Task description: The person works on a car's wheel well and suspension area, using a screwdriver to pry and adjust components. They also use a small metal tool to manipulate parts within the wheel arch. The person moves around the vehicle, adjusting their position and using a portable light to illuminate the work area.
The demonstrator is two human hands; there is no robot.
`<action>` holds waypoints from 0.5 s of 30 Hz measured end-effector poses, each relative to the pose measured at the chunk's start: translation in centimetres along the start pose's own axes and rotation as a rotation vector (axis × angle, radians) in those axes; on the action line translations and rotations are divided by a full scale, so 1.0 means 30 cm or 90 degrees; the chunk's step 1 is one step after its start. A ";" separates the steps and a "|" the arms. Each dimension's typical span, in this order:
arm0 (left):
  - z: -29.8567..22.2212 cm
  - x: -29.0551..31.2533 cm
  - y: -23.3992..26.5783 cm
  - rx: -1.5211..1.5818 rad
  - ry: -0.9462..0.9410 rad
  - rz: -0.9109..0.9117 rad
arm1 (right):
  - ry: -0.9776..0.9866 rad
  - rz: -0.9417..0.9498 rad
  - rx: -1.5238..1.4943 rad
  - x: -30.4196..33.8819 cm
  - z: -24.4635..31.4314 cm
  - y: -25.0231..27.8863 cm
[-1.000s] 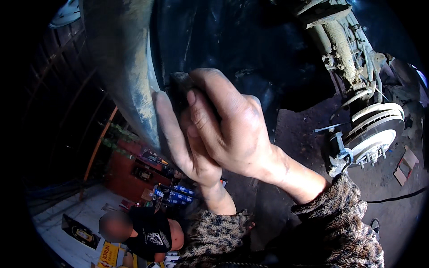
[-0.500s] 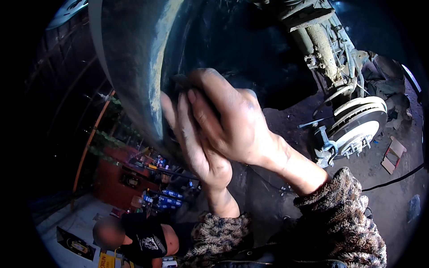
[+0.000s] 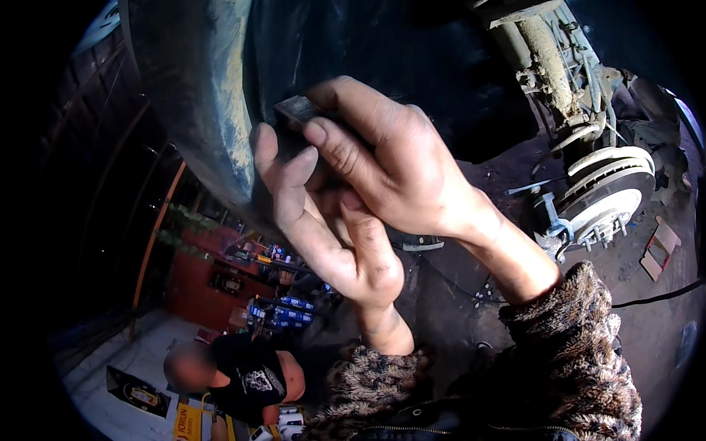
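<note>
1. Black, blocky piece (image 3: 294,108): it could twist or slip out, I judge, since only one end looks pinched and the other juts out with nothing seen supporting it.
2. It lies at the tips of the right hand (image 3: 412,165), caught between thumb and forefinger. The bare end points left, toward the panel; the rest is hidden by the fingers. Whether it is loose or joined to something behind, I cannot tell.
3. Left hand (image 3: 331,246): just below, half curled, thumb apart from the fingers, nothing seen in it. Spread like that, it might miss the piece in a drop.
4. Panel (image 3: 180,81): left of the piece, its worn lip (image 3: 234,110) close to the left fingertips; contact is unclear. A sudden slip could scrape them there.
5. Liner (image 3: 360,37): dark behind the piece, so poor contrast could cause a misjudged position.
6. Disc (image 3: 603,206) and strut (image 3: 550,70): off to the right, well apart from both hands.
</note>
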State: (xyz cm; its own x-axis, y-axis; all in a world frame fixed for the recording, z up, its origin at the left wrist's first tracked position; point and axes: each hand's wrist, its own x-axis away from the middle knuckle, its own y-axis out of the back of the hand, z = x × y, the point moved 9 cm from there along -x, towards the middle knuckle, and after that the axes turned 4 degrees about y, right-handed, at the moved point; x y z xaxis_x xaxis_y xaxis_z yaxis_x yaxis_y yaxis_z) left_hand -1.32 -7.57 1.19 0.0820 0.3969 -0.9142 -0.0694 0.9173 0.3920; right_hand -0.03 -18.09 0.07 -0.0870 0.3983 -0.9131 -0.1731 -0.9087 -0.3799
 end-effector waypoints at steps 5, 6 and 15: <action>-0.001 -0.004 -0.007 0.045 0.003 -0.015 | -0.028 0.046 -0.075 -0.018 -0.035 -0.018; 0.002 -0.005 -0.010 0.064 0.014 -0.025 | -0.002 0.035 -0.042 -0.021 -0.024 -0.012; 0.027 0.012 -0.017 0.146 0.019 -0.051 | 0.306 -0.028 0.511 -0.017 0.110 -0.007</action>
State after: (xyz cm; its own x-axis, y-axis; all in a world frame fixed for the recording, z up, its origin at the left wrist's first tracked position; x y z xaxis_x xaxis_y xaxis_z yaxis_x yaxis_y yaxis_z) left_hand -0.46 -7.86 0.75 0.0484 0.3250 -0.9445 0.1635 0.9303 0.3285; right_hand -3.19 -17.70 1.11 0.3195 0.1725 -0.9318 -0.8078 -0.4645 -0.3630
